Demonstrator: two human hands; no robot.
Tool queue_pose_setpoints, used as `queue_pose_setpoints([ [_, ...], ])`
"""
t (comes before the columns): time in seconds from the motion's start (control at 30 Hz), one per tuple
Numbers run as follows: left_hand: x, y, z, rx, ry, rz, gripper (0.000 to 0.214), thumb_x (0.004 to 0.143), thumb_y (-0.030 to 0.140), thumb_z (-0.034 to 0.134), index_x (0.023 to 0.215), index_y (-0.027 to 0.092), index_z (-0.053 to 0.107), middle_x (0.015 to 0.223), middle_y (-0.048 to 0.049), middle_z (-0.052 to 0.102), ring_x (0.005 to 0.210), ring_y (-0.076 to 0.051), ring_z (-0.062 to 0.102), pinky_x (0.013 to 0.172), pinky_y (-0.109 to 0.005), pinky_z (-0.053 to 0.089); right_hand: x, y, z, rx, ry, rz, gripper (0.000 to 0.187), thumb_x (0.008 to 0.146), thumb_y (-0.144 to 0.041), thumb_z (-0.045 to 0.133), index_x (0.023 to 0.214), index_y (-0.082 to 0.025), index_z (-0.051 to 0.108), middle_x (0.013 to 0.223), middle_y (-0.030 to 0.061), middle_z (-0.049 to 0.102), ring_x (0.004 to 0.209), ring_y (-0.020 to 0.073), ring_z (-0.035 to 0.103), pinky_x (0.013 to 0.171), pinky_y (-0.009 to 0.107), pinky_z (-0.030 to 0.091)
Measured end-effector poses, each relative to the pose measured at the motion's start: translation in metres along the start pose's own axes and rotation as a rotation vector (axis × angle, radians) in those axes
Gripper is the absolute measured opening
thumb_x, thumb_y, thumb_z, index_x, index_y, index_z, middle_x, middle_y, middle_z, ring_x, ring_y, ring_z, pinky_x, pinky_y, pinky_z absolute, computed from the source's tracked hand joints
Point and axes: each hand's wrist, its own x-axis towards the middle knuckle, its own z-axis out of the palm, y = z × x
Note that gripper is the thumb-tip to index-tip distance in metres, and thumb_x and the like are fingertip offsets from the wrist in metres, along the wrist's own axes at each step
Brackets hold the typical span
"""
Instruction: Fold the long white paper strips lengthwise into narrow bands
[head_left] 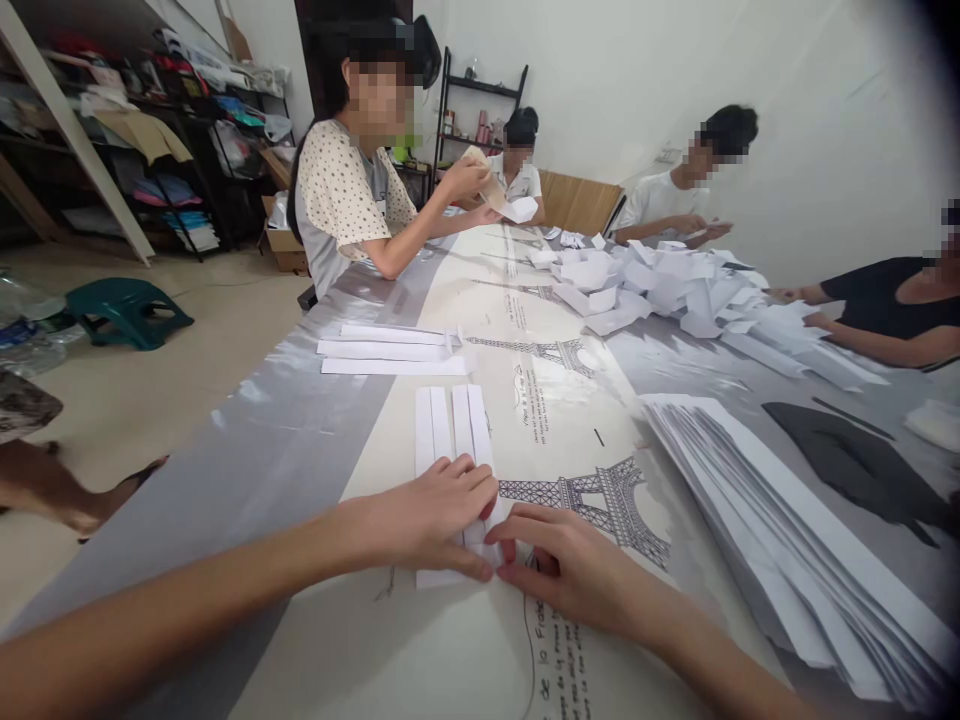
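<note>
Folded white paper strips lie lengthwise in front of me on the printed table cover. My left hand lies across their near part, palm down, pressing on the paper with its thumb stretched out along the near end. At the strips' right edge, my right hand has its thumb and bent fingers closed on the edge of a paper strip. Its fingertips are close to my left thumb, and the strip under both hands is partly hidden. Farther off, several more folded strips lie crosswise.
On the right are a stack of folded paper, a dark flat item and a large heap of loose paper. A person at the left side holds paper; others sit around the table. A green stool stands on the floor.
</note>
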Motion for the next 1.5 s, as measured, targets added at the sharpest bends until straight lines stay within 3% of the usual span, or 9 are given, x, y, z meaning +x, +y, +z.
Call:
queue_pose_setpoints([
  [0.3,-0.004,-0.004,0.005,-0.078,0.088,0.024,0.045,0.088,0.065,0.062,0.096,0.022,0.051,0.105,-0.0037,0.053,0.097,-0.024,0.045,0.079,-0.034,0.036,0.003,-0.002,-0.002,0.025,-0.005,-0.001,0.008,0.093,-0.017,0.062,0.098,-0.023,0.065,0.095,-0.0016,0.065,0.065,0.0096,0.049,0.057,0.022,0.038],
  [0.5,-0.002,-0.004,0.005,-0.048,0.058,0.001,0.043,0.086,0.061,0.066,0.097,0.021,0.052,0.105,-0.0034,0.053,0.097,-0.025,0.045,0.077,-0.034,0.036,0.000,-0.002,-0.011,0.197,-0.083,0.061,0.024,0.089,-0.010,0.061,0.106,-0.025,0.070,0.101,-0.0012,0.068,0.053,0.0051,0.043,0.055,0.022,0.040],
  [0.77,-0.001,-0.006,0.007,-0.051,0.076,0.020,0.040,0.086,0.056,0.068,0.096,0.021,0.052,0.105,-0.0034,0.054,0.097,-0.025,0.045,0.079,-0.035,0.036,-0.001,0.001,-0.010,0.238,-0.071,0.071,0.027,0.091,-0.011,0.059,0.108,-0.027,0.072,0.100,-0.0002,0.068,0.056,0.0072,0.049,0.055,0.024,0.042],
  [0.9,-0.002,-0.006,0.008,-0.064,0.093,0.021,0.042,0.086,0.057,0.071,0.098,0.021,0.051,0.105,-0.0037,0.054,0.097,-0.024,0.046,0.079,-0.034,0.037,-0.004,-0.001,-0.007,0.156,-0.042,0.085,0.031,0.092,-0.013,0.059,0.117,-0.028,0.067,0.108,0.0017,0.064,0.068,0.0116,0.055,0.066,0.028,0.048],
  [1.0,-0.002,-0.005,0.009,-0.072,0.116,0.025,0.046,0.084,0.057,0.073,0.097,0.021,0.049,0.105,-0.0046,0.054,0.097,-0.025,0.046,0.081,-0.035,0.039,-0.004,-0.003,-0.002,0.175,0.016,0.089,0.036,0.092,-0.016,0.063,0.125,-0.028,0.060,0.122,0.0045,0.057,0.094,0.0174,0.059,0.084,0.032,0.051],
  [1.1,-0.003,-0.007,0.006,-0.137,0.111,0.011,0.048,0.080,0.058,0.075,0.097,0.021,0.049,0.106,-0.0052,0.054,0.100,-0.025,0.049,0.083,-0.036,0.042,-0.004,-0.005,0.003,0.199,0.032,0.099,0.028,0.091,-0.018,0.067,0.116,-0.026,0.059,0.123,0.0046,0.054,0.105,0.0201,0.058,0.092,0.035,0.049],
  [1.2,-0.004,-0.014,-0.004,-0.318,0.117,0.018,0.037,0.090,0.051,0.066,0.107,0.023,0.051,0.110,-0.0046,0.058,0.100,-0.022,0.055,0.084,-0.034,0.047,-0.005,-0.004,0.004,0.212,0.017,0.111,0.017,0.091,-0.013,0.063,0.101,-0.025,0.057,0.117,0.0027,0.055,0.093,0.0174,0.059,0.084,0.033,0.051],
  [1.3,-0.007,-0.026,-0.019,-0.288,0.245,0.143,0.022,0.100,0.029,0.051,0.121,0.024,0.052,0.123,-0.0060,0.060,0.111,-0.021,0.058,0.098,-0.037,0.046,-0.006,-0.001,-0.004,0.265,0.030,0.054,0.014,0.092,-0.011,0.059,0.093,-0.024,0.056,0.106,0.0010,0.059,0.086,0.0162,0.059,0.080,0.032,0.050],
  [1.5,-0.007,-0.057,-0.025,0.093,0.306,0.243,0.054,0.099,0.019,0.051,0.151,0.029,0.040,0.154,-0.0073,0.050,0.145,-0.026,0.041,0.121,-0.047,0.033,-0.009,0.009,-0.026,0.495,0.306,0.028,0.007,0.098,-0.032,0.061,0.102,-0.026,0.063,0.097,0.0042,0.063,0.091,0.0214,0.059,0.082,0.038,0.050],
])
